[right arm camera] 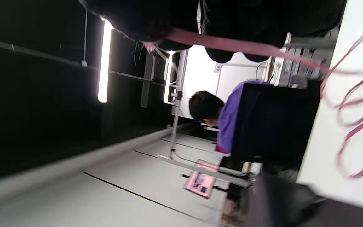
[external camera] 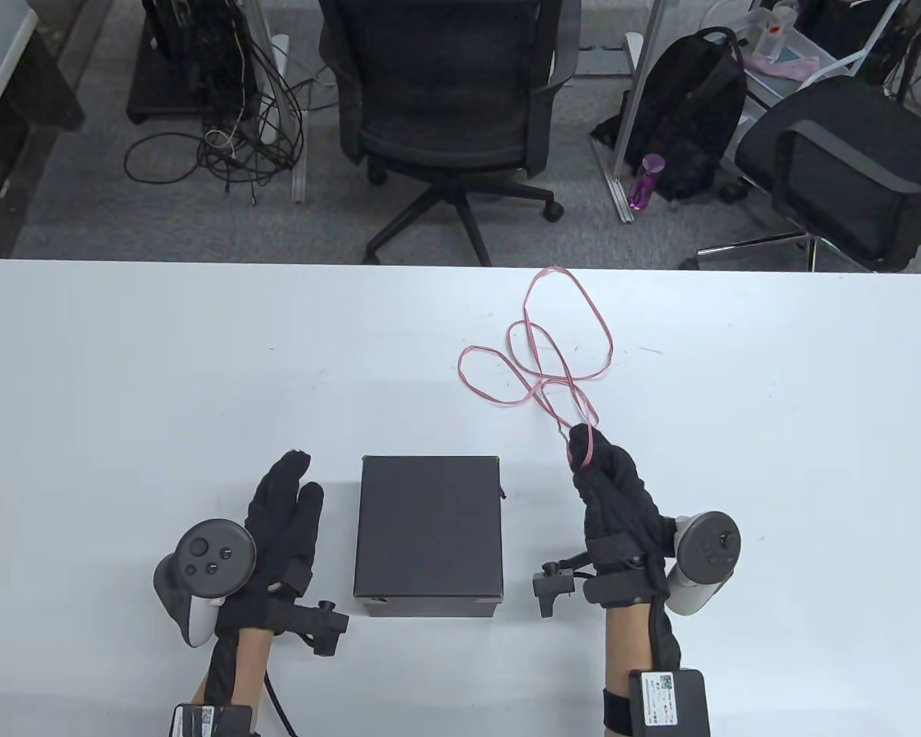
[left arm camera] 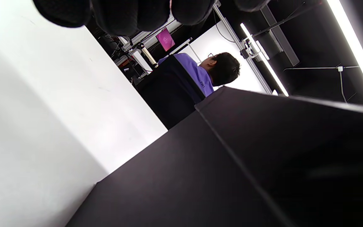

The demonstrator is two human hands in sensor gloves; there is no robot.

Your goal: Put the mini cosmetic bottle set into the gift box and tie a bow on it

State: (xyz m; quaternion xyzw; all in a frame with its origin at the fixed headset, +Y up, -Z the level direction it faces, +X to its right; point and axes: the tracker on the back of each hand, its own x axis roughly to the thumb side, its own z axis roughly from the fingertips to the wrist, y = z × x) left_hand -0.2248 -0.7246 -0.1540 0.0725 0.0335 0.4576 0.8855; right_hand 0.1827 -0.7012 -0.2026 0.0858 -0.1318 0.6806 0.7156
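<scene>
So the closed black cardboard gift box (external camera: 428, 531) sits on the white tabletop (external camera: 123, 368) near the front edge, right between the two hands, lid on. The left hand (external camera: 276, 522) in its black sensor glove lies just beside the box's left side, fingers straight and relaxed, holding nothing; from the left wrist view the box wall fills most of the frame, so it's really close, though I can't tell if it actually touches. The right hand (external camera: 610, 491) is off to the box's right, fingers curled, pinching one end of a thin pink ribbon (external camera: 552, 345). That ribbon runs away from the fingertips (external camera: 583, 445) in several loose loops across the tabletop toward the far edge. In the right wrist view the ribbon (right arm camera: 232, 44) crosses flat under the gloved fingers. Behind the tabletop there's a black mesh office chair (external camera: 445, 92) and a black backpack (external camera: 691, 115) on the floor.
</scene>
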